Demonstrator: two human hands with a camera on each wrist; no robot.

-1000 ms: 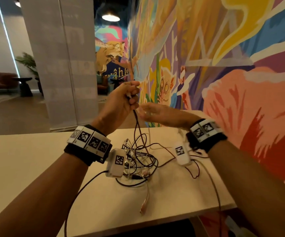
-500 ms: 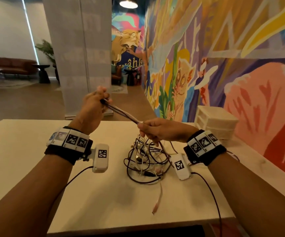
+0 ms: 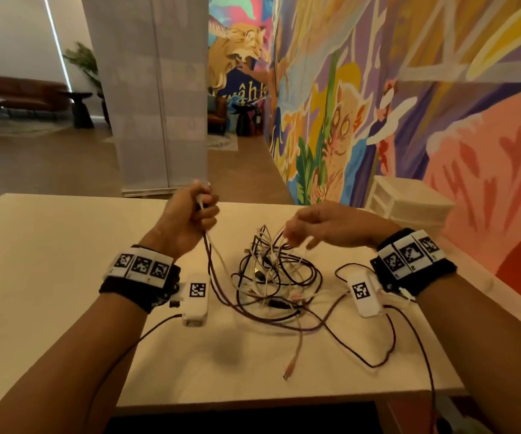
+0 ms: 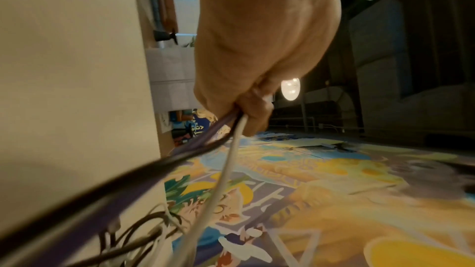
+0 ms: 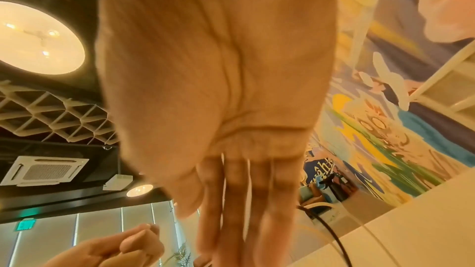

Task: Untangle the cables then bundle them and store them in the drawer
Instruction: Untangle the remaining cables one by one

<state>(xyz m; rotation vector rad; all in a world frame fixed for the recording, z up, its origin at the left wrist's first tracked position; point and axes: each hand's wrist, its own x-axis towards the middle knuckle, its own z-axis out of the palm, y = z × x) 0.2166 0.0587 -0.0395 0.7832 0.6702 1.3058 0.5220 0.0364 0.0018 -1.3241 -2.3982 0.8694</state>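
A tangle of dark, purple and white cables (image 3: 271,277) lies in the middle of the pale table (image 3: 49,261). My left hand (image 3: 201,208) is raised above the table's far side and grips several strands, a white one (image 4: 228,161) and dark purple ones (image 4: 195,145), which run down into the heap. My right hand (image 3: 296,236) hovers over the heap's top with straight, relaxed fingers (image 5: 257,200); thin loops touch the fingertips, and nothing is gripped. One loose cable end with a plug (image 3: 290,368) trails toward the near edge.
A white plastic drawer unit (image 3: 409,205) stands at the table's far right against the painted wall. Wrist-camera leads (image 3: 387,349) loop over the table by my right forearm. A grey pillar (image 3: 149,89) stands beyond the far edge.
My right hand has let go of the strands it pinched and now opens over the heap. The stretched strands have gone slack, and my left hand has come down closer to the heap.
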